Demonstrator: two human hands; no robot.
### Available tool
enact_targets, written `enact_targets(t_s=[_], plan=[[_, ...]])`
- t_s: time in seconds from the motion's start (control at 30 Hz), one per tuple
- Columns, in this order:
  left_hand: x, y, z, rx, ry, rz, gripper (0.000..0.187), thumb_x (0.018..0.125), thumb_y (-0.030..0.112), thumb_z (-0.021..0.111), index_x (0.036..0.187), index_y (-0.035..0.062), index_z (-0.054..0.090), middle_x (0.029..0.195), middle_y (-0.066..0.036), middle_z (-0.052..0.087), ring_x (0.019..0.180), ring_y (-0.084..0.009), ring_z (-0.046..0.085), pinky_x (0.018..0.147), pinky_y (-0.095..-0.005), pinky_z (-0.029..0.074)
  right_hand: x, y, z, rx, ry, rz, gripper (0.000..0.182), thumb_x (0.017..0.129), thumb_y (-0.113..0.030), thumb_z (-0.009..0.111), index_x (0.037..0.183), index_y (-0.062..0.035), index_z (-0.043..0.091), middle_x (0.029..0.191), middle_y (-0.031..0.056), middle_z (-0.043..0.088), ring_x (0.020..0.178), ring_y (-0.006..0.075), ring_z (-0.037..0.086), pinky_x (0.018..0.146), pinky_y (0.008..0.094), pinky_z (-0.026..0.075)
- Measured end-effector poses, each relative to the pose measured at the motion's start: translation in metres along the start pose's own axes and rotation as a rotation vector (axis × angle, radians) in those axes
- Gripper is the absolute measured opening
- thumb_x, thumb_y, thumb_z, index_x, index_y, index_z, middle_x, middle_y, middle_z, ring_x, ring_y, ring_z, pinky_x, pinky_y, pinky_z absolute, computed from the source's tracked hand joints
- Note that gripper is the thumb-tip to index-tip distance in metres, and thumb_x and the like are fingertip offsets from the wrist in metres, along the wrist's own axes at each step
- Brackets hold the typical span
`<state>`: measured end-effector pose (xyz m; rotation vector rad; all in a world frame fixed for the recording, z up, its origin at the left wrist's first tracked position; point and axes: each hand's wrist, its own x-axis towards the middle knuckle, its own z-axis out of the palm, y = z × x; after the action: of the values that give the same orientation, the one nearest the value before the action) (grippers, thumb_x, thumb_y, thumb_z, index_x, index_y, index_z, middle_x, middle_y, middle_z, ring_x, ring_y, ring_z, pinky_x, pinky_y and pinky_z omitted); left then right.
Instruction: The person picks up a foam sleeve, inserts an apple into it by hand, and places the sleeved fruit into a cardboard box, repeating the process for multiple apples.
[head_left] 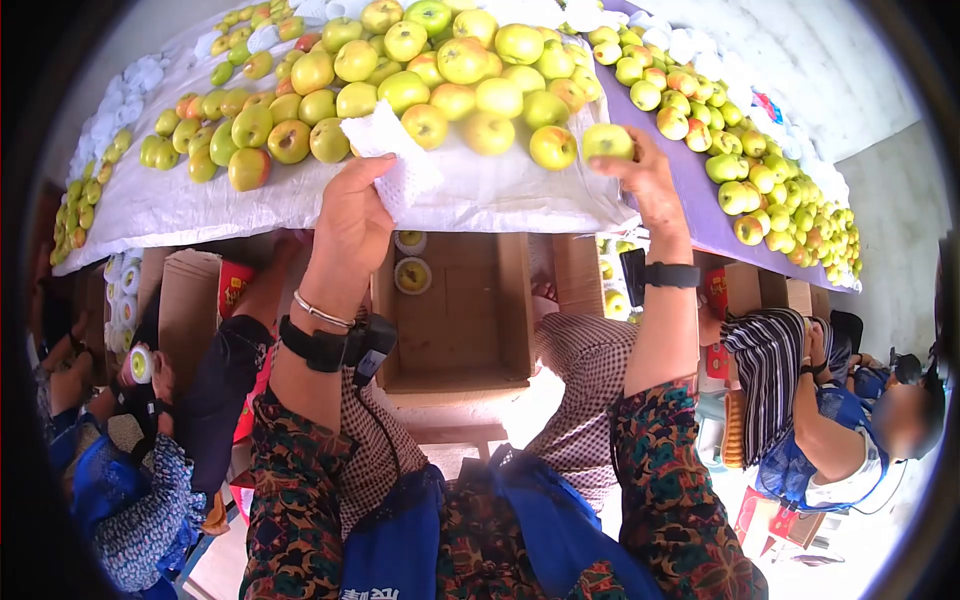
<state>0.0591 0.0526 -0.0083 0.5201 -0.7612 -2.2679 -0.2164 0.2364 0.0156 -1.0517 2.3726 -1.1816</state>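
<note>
My left hand (357,210) is closed on a white foam net sleeve (408,165), pinched between thumb and fingers in front of the apple pile. My right hand (645,180) grips a yellow-green apple (607,142) at the right edge of the white-covered table. Many yellow-green and reddish apples (462,62) lie heaped just beyond both hands. Below the table edge, between my knees, stands an open cardboard box (460,375). Inside it, along its left side, sit two apples in white foam sleeves (412,276).
A purple-covered table (655,150) with more apples adjoins on the right. White foam sleeves (125,95) are heaped at the far left. One co-worker (140,480) sits at left holding a sleeved apple (140,365); another person (825,430) sits at right. Other cardboard boxes (190,300) flank mine.
</note>
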Motion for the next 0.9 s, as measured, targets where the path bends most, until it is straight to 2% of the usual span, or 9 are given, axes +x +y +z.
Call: enact_targets(t_s=[0.03, 0.07, 0.13, 0.27, 0.4, 0.43, 0.6, 0.67, 0.9], plan=[[0.0, 0.0, 0.002, -0.024, 0.032, -0.035, 0.029, 0.09, 0.008, 0.059, 0.118, 0.0034, 0.054, 0.111, -0.006, 0.065, 0.102, -0.0197, 0.063, 0.084, -0.0332, 0.052, -0.002, -0.002, -0.002, 0.383, -0.051, 0.097, 0.059, 0.076, -0.022, 0.07, 0.128, -0.0027, 0.051, 0.111, 0.0131, 0.063, 0.096, 0.0236, 0.063, 0.068, 0.0317, 0.05], [-0.001, -0.001, 0.003, -0.026, 0.03, -0.031, 0.029, 0.09, 0.008, 0.059, 0.118, 0.0034, 0.054, 0.111, -0.006, 0.065, 0.102, -0.0197, 0.063, 0.084, -0.0332, 0.052, -0.004, -0.003, 0.0, 0.381, -0.05, 0.093, 0.059, 0.076, -0.022, 0.07, 0.128, -0.0027, 0.051, 0.111, 0.0131, 0.063, 0.096, 0.0236, 0.063, 0.068, 0.0317, 0.05], [0.0, -0.003, 0.004, -0.044, -0.007, -0.105, 0.031, 0.09, 0.007, 0.058, 0.12, 0.0043, 0.053, 0.113, -0.005, 0.064, 0.102, -0.019, 0.064, 0.078, -0.0321, 0.052, -0.005, -0.006, 0.007, 1.253, -0.201, 0.043, 0.052, 0.082, -0.021, 0.067, 0.125, 0.0029, 0.051, 0.113, 0.0168, 0.063, 0.092, 0.0237, 0.06, 0.064, 0.0265, 0.047], [0.007, -0.014, -0.001, -0.056, -0.053, -0.097, 0.033, 0.09, 0.007, 0.057, 0.123, 0.004, 0.052, 0.114, -0.006, 0.064, 0.103, -0.0194, 0.063, 0.083, -0.0333, 0.052, -0.011, -0.028, 0.028, 1.569, -0.494, -0.02, 0.064, 0.084, -0.02, 0.066, 0.137, 0.0029, 0.039, 0.129, 0.0283, 0.051, 0.095, 0.032, 0.059, 0.071, 0.0312, 0.053], [0.002, -0.02, 0.011, -0.108, -0.165, -0.055, 0.035, 0.092, 0.006, 0.055, 0.127, 0.0029, 0.049, 0.12, -0.007, 0.062, 0.109, -0.0203, 0.061, 0.097, -0.0363, 0.048, -0.023, -0.047, 0.058, 1.44, -0.542, -0.022, 0.069, 0.085, -0.022, 0.066, 0.141, 0.0016, 0.034, 0.132, 0.0313, 0.047, 0.098, 0.036, 0.06, 0.075, 0.0323, 0.055], [0.002, -0.02, 0.013, -0.158, -0.208, -0.086, 0.036, 0.093, 0.006, 0.055, 0.128, 0.0022, 0.048, 0.122, -0.008, 0.061, 0.111, -0.0204, 0.06, 0.097, -0.0363, 0.048, -0.03, -0.058, 0.064, 1.486, -0.554, 0.019, 0.052, 0.089, -0.027, 0.065, 0.131, -0.0007, 0.048, 0.12, 0.0229, 0.06, 0.098, 0.0332, 0.065, 0.066, 0.0317, 0.053], [0.0, -0.016, 0.015, -0.18, -0.26, -0.081, 0.039, 0.094, 0.008, 0.051, 0.132, -0.0002, 0.044, 0.124, -0.01, 0.06, 0.114, -0.0213, 0.059, 0.1, -0.038, 0.047, -0.039, -0.071, 0.082, 1.404, -0.512, 0.022, 0.055, 0.089, -0.046, 0.065, 0.124, -0.0056, 0.054, 0.114, 0.0162, 0.065, 0.089, 0.0201, 0.065, 0.061, 0.0244, 0.043], [0.0, -0.015, 0.013, -0.156, -0.246, -0.06, 0.039, 0.094, 0.008, 0.051, 0.132, -0.0001, 0.044, 0.125, -0.01, 0.06, 0.115, -0.0216, 0.059, 0.1, -0.0387, 0.047, -0.038, -0.067, 0.083, 1.329, -0.476, 0.052, 0.058, 0.09, -0.037, 0.066, 0.132, -0.004, 0.046, 0.116, 0.0127, 0.061, 0.092, 0.0246, 0.063, 0.061, 0.0265, 0.044], [0.004, -0.011, 0.005, -0.106, -0.221, -0.005, 0.033, 0.094, 0.012, 0.057, 0.125, 0.0035, 0.049, 0.118, -0.007, 0.062, 0.112, -0.0184, 0.059, 0.098, -0.0354, 0.048, -0.043, -0.069, 0.079, 1.058, -0.502, 0.017, 0.058, 0.087, -0.019, 0.069, 0.136, -0.0028, 0.043, 0.115, 0.0105, 0.061, 0.099, 0.0216, 0.065, 0.074, 0.0335, 0.058]])
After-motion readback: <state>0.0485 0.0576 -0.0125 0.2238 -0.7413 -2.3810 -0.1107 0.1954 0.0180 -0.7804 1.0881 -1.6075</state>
